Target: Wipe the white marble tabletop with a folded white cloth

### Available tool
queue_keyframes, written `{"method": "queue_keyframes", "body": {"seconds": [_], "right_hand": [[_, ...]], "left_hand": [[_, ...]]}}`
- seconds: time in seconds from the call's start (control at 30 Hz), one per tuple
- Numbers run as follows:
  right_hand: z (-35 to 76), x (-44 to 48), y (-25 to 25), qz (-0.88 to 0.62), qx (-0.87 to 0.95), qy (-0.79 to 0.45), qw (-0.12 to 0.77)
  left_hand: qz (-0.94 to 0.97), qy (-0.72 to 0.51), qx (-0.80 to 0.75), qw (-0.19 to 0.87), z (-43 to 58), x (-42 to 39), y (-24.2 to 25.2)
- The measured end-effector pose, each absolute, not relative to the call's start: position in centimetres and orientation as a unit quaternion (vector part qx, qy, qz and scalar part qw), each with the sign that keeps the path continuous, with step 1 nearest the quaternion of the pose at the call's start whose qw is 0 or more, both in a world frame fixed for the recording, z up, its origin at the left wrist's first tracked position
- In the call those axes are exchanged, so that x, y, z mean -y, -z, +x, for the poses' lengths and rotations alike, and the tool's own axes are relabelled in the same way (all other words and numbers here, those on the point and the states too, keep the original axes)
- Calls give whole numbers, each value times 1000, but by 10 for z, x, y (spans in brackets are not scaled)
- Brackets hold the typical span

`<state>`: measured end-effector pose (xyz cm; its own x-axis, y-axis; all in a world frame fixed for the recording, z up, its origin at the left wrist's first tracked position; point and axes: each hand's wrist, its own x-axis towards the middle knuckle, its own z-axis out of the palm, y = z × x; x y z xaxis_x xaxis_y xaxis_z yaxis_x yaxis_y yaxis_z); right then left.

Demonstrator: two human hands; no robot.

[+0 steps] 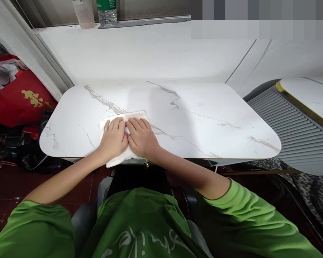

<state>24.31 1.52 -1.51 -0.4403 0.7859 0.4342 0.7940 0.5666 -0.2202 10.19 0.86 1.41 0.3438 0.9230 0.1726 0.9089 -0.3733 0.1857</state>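
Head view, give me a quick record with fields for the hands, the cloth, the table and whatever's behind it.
Left hand: flat, palm down on white cloth
Right hand: flat on the same cloth, touching the left hand
White cloth: folded, at the near edge of the table
Table: white marble-look top
Behind: plastic bottle on a ledge; red bag at left

table (204, 118) white marble, rounded corners | bottle (107, 12) with green label on back ledge, cloudy cup (83, 13) just beside it | red bag (21, 100) with gold print, far left | grey ribbed panel (293, 132) at right
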Motion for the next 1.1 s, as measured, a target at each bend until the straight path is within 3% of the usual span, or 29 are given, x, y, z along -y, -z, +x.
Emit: {"method": "queue_keyframes", "body": {"seconds": [0.47,1.1], "right_hand": [[223,-53,9,-444,867,-21,225],[209,-86,12,-433,861,-53,261]], "left_hand": [[792,-141,-593,19,85,-32,-14],[793,-137,-594,14,71,-64,-12]]}}
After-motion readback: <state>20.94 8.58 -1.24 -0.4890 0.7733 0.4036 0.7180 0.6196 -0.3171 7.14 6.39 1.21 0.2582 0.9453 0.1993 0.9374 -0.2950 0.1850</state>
